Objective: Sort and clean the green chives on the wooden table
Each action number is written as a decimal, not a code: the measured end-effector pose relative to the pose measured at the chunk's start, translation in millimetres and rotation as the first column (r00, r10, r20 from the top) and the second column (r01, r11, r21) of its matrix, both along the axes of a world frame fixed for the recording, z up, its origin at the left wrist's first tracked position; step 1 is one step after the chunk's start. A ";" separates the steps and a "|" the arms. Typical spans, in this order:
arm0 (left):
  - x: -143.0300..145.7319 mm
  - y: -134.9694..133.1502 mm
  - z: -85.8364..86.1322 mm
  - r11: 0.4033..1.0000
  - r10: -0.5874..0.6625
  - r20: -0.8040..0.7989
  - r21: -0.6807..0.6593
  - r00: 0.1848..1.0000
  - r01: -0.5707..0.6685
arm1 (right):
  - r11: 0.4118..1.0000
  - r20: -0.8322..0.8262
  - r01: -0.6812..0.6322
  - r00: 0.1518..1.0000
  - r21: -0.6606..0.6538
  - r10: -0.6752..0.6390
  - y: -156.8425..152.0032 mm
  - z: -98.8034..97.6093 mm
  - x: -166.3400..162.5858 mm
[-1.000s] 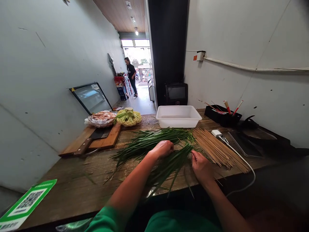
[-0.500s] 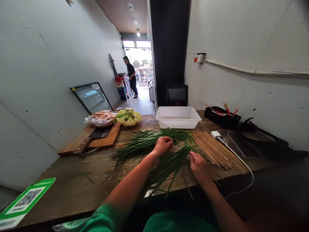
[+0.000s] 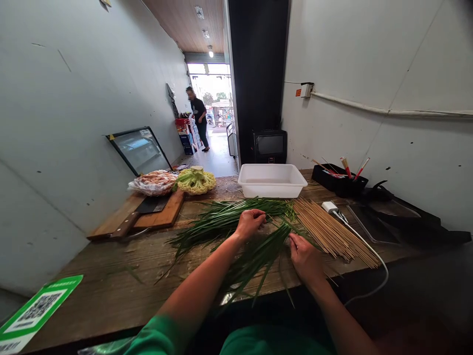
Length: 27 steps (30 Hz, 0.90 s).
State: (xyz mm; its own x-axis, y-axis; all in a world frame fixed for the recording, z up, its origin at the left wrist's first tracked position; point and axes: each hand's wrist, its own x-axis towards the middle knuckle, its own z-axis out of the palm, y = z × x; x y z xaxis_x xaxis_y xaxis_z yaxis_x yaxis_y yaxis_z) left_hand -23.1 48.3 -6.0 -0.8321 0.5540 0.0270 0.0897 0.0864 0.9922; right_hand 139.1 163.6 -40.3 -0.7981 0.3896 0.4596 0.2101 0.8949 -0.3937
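A bunch of long green garlic chives [image 3: 254, 261] lies across the near part of the counter, its cut ends gathered between my two hands. My right hand [image 3: 306, 254] is closed in a pinch at those ends. My left hand [image 3: 251, 223] is also closed, thumb against fingers, above the chives. What its fingertips hold is too small to make out; a thin tan stick shows just beside them. Behind it lies a second pile of chives [image 3: 210, 219]. To the right, many bamboo skewers [image 3: 332, 229] are spread side by side.
Beyond the chives stands a white plastic tub [image 3: 272, 190]. Left are a cauliflower [image 3: 195, 181], a bagged food bundle [image 3: 153, 182] and a cleaver [image 3: 151, 204] on a cutting board [image 3: 173, 209]. A charger [image 3: 329, 207] with cable and a black tray [image 3: 338, 182] are right. A person [image 3: 198, 116] stands far off.
Both hands keep nearly the same pose on the chives. The view has shifted very slightly, and the distant person has changed posture a little.
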 end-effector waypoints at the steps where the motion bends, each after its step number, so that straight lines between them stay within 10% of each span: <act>1: 0.2 -0.3 0.5 1.000 0.002 -0.019 -0.010 1.000 -0.003 | 1.000 0.002 0.000 1.000 0.000 0.000 -0.2 0.4 0.1; 11: 6.3 -1.4 -0.8 0.973 -0.041 -0.374 -0.227 0.927 -0.049 | 1.000 -0.006 0.005 1.000 0.027 -0.004 0.3 -0.7 -1.1; 17: 11.0 -5.1 3.7 0.892 -0.436 -0.525 -0.359 0.731 0.274 | 1.000 -0.039 0.004 0.999 0.029 -0.003 1.4 -3.3 -1.7; 21: -3.3 -14.9 15.4 0.888 -0.327 -0.659 -0.460 0.678 -0.019 | 0.999 -0.028 0.046 0.999 0.010 -0.046 1.5 -4.5 -2.3; 27: -10.6 -14.4 6.1 0.687 -0.465 -0.695 -0.674 0.549 -0.271 | 0.998 0.004 0.058 0.998 -0.003 -0.058 0.5 -2.2 -1.7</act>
